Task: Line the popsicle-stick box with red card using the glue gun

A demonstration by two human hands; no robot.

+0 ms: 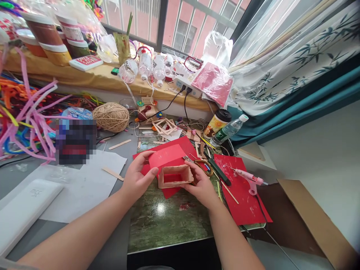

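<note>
My left hand (140,173) is closed on a piece of red paper (167,155), thumb in front and fingers behind. Gripped at its right side by my right hand (201,185) is a small box of wooden craft sticks (176,183). Its open side faces me and shows red inside. The paper is just above the box; whether they touch I cannot tell. Behind both lie larger red sheets (184,144) on the dark green table mat. Scissors with brown handles (206,167) rest just beyond my right fingers, beside a dark green stick-like tool (219,171).
A pink glue gun (249,178) rests on red paper at the right. A water bottle (229,131) and a patterned cup (216,123) stand behind it. A twine ball (111,117), white paper (84,187) and a white power bank (28,213) are on the left.
</note>
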